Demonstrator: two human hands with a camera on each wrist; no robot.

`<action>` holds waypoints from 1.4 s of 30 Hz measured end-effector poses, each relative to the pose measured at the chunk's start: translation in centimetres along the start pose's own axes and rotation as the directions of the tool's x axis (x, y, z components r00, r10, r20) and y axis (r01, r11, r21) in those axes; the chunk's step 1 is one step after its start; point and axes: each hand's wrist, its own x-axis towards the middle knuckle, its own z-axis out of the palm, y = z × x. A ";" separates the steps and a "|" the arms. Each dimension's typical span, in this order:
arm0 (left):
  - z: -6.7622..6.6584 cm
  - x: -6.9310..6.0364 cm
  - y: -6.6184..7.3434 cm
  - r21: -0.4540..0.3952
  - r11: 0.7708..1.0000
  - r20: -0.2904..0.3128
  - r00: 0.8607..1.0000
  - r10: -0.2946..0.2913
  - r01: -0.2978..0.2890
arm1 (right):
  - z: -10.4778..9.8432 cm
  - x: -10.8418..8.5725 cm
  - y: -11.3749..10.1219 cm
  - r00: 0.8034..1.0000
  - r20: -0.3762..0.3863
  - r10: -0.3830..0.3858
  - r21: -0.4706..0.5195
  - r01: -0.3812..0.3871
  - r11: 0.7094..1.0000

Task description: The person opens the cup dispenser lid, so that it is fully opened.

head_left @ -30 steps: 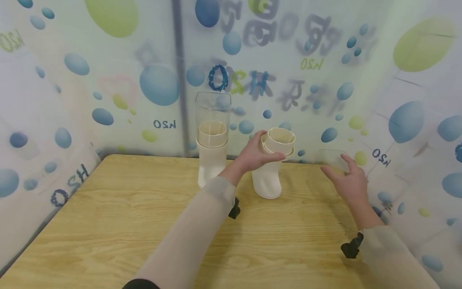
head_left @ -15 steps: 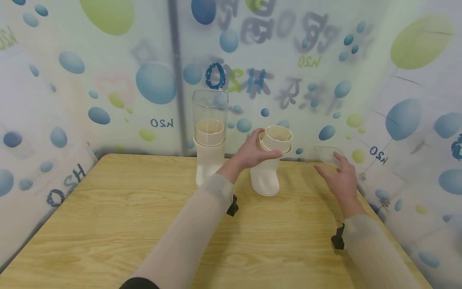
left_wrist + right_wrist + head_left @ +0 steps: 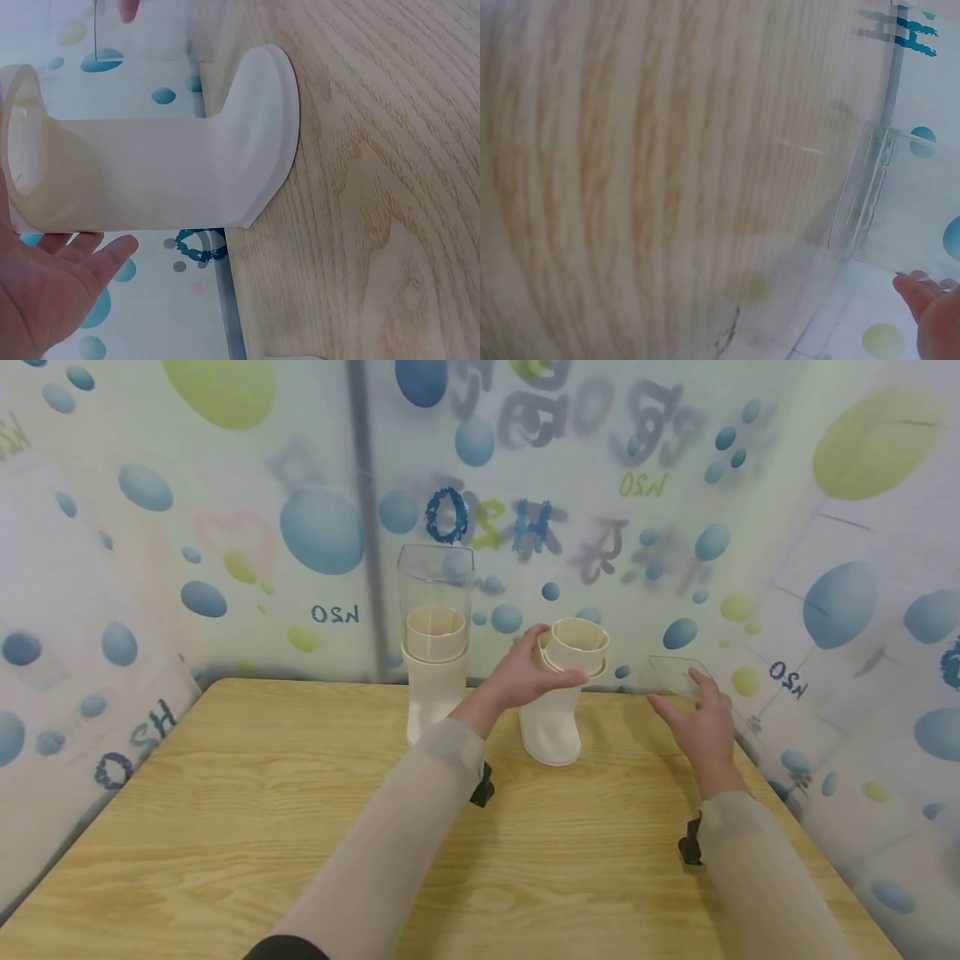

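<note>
My left hand [image 3: 525,677] grips the top of a white boot-shaped holder [image 3: 551,731] that stands on the table; a cream ring sits in its mouth. In the left wrist view the fingers lie along the holder's [image 3: 150,172] side. My right hand [image 3: 705,722] holds a clear, see-through container [image 3: 671,675] at the table's back right. In the right wrist view the fingers touch the lower side of the clear container [image 3: 911,202]. Left of my left hand stands a second white boot-shaped holder [image 3: 435,693], with another clear container [image 3: 435,577] upright around its cream ring.
A wooden table [image 3: 300,827] spans the lower view. Behind it and at both sides hang pale sheets [image 3: 315,460] with blue and green spots and lettering. The table's back edge runs close behind the holders.
My right hand has moved a little left and up with the clear container. The left hand keeps its grip on the holder. The head view has shifted slightly.
</note>
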 end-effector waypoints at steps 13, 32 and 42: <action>-0.1 0.1 -0.2 -0.020 1.000 0.012 1.000 -0.009 0.009 | 0.2 0.4 0.4 1.000 0.001 -0.017 -0.006 0.017 1.000; 0.3 -0.4 -0.1 -0.057 0.998 -0.017 1.000 0.004 -0.005 | 0.1 0.8 0.0 1.000 0.023 0.005 -0.021 -0.005 1.000; -0.4 -1.6 0.1 -0.067 0.996 -0.010 0.998 -0.056 0.055 | -0.9 0.7 -0.2 1.000 0.000 -0.028 -0.040 0.028 0.999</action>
